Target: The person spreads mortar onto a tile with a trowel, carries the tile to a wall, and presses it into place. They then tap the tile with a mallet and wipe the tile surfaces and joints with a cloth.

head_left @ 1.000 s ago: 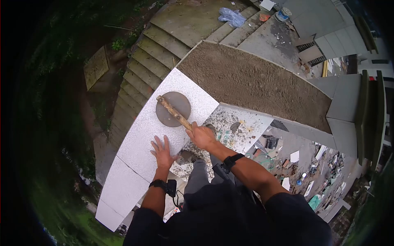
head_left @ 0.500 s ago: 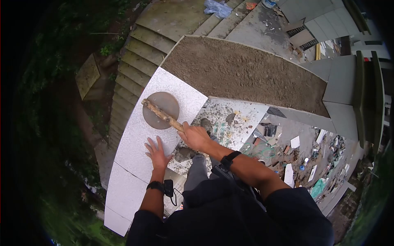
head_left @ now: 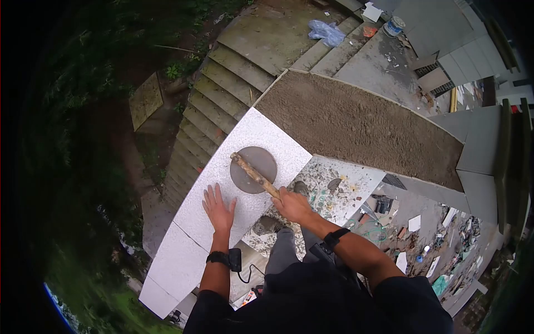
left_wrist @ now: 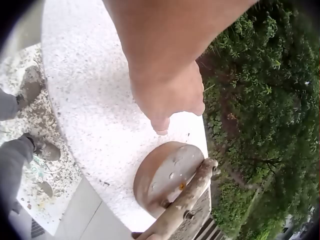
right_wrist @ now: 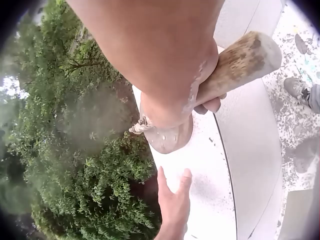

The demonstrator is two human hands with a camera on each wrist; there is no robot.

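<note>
on the white stone slab (head_left: 222,211) my left hand (head_left: 218,210) lies flat, fingers spread, while my right hand (head_left: 292,205) grips the mallet's wooden handle (head_left: 255,175)

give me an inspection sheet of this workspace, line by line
surface: pale speckled stone slab laid at the edge above steps, beside a bed of brown sand.
job's things: mallet with round grey head and wooden handle, head over the slab.
clutter: debris and scraps on the ground at lower right; blue plastic bag and a bucket at top.
grippers: left hand flat on the slab, fingers spread; right hand grips the mallet handle.
cables: black cord hangs from the left wrist device.
surroundings: concrete steps, green bushes beyond the slab edge.
</note>
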